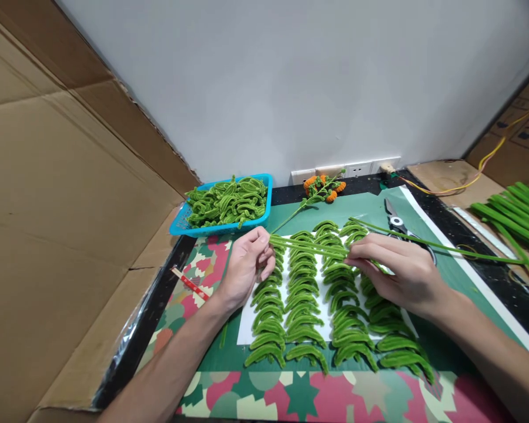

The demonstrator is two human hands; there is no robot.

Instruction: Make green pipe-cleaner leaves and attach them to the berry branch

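Note:
Several thin green pipe cleaners (308, 245) stretch nearly level between my hands, above the work surface. My left hand (250, 261) pinches their left ends between thumb and finger. At their right ends, my right hand (394, 270) is closed on them with its fingertips. Below lie rows of curved green pipe-cleaner pieces (306, 299), set in columns on a white sheet (247, 329) and spilling past its near edge. Behind my hands rests a pipe-cleaner sprig (320, 197) with orange tips and a long green stem.
A blue basket (268, 205) heaped with bent green pieces stands at the back left. Scissors (397, 222) lie beyond my right hand. Long green pipe cleaners (511, 211) are bundled at the far right. Cardboard (70, 223) walls the left side; a red-wrapped stick (191, 285) lies nearby.

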